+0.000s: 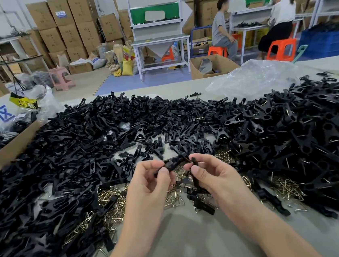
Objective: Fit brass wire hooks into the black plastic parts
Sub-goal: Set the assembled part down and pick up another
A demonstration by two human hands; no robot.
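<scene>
My left hand [151, 183] pinches a black plastic part [174, 162] between thumb and fingers, held just above the table. My right hand [208, 173] grips a second black plastic part [195, 175] that hangs down from its fingers, its top end meeting the left hand's part. Whether a hook sits in either part is hidden by my fingers. Loose brass wire hooks [173, 197] lie on the table under and around both hands. A huge heap of black plastic parts [94, 141] covers the table behind and to both sides.
The grey table [194, 246] shows bare between my forearms. An open cardboard box [8, 151] sits at the left edge, and a crumpled clear plastic bag [251, 78] at the back right. Two people sit on orange stools at benches far behind.
</scene>
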